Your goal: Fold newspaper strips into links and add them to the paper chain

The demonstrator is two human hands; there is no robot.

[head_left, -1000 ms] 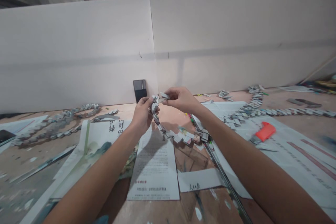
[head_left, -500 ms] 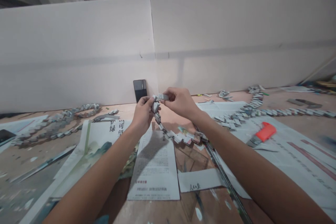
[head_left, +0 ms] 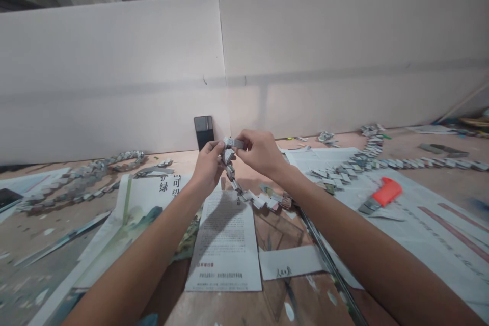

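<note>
Raised above the table, my left hand is closed around the end of a zigzag chain of folded newspaper. From its fingers the chain hangs down and then runs right along the table, passing under my right forearm. My right hand pinches a folded newspaper strip between thumb and forefinger. The strip's other end meets the chain at my left fingertips; whether it is threaded into a link is too small to tell. Below my hands lies a printed newspaper sheet.
A phone leans on the white partition. Left lie another paper chain and a long blade-like strip. To the right are a longer chain, a red-handled utility knife and more newspaper. A paper piece lies nearer.
My right hand has dipped slightly, and the folded strip has tilted a little with it. My left hand has barely moved and still grips the chain.
</note>
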